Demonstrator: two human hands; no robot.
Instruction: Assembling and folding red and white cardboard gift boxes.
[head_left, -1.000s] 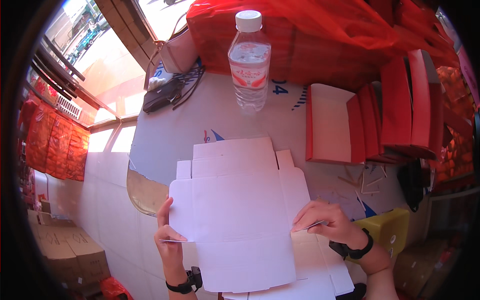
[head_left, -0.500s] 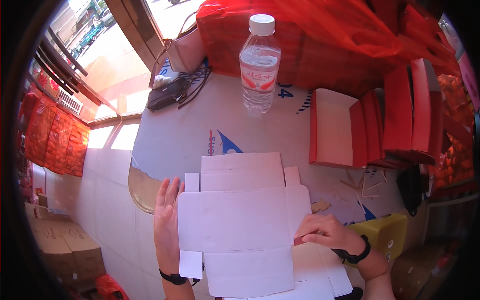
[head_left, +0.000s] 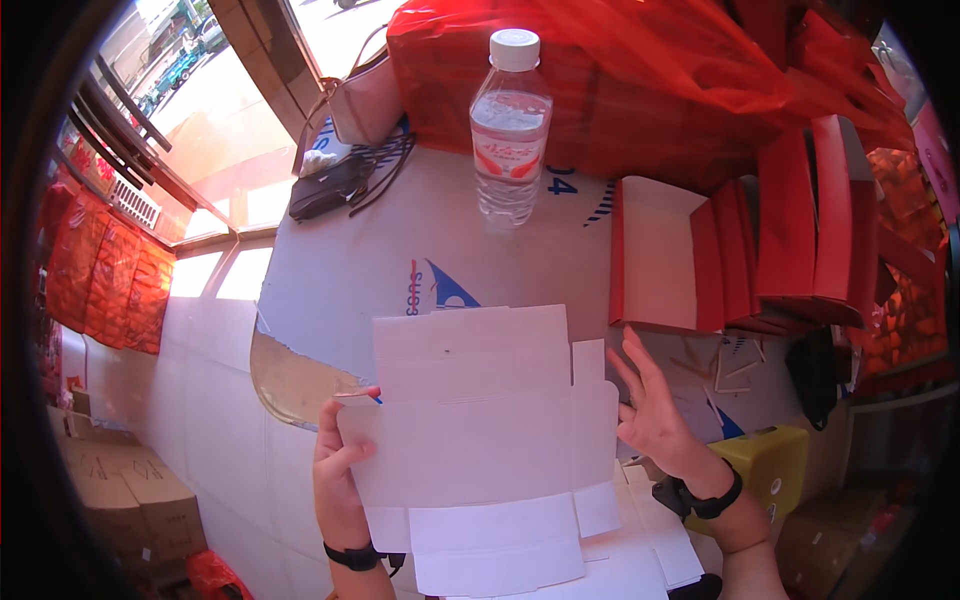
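A flat, unfolded cardboard box (head_left: 480,430) lies in front of me with its white inner face up, crossed by crease lines and edged with flaps. Its left edge is pinched by my left hand (head_left: 343,465), the thumb on top and the other fingers mostly hidden underneath. Beside the right edge, my right hand (head_left: 655,415) is open with spread fingers, close to a side flap; whether it touches the card I cannot tell. More flat white card (head_left: 640,545) lies beneath, partly covered.
Folded red boxes (head_left: 665,260) stand at the table's right. A water bottle (head_left: 510,140) is upright farther back, before a red plastic-covered stack (head_left: 600,110). Bags (head_left: 335,185) lie back left. A yellow stool (head_left: 765,470) is at right, brown cartons (head_left: 130,490) at lower left.
My left hand has gone from open to gripping the box's left edge. My right hand has let go of its lower right side, moved up and opened. Several flaps have shifted.
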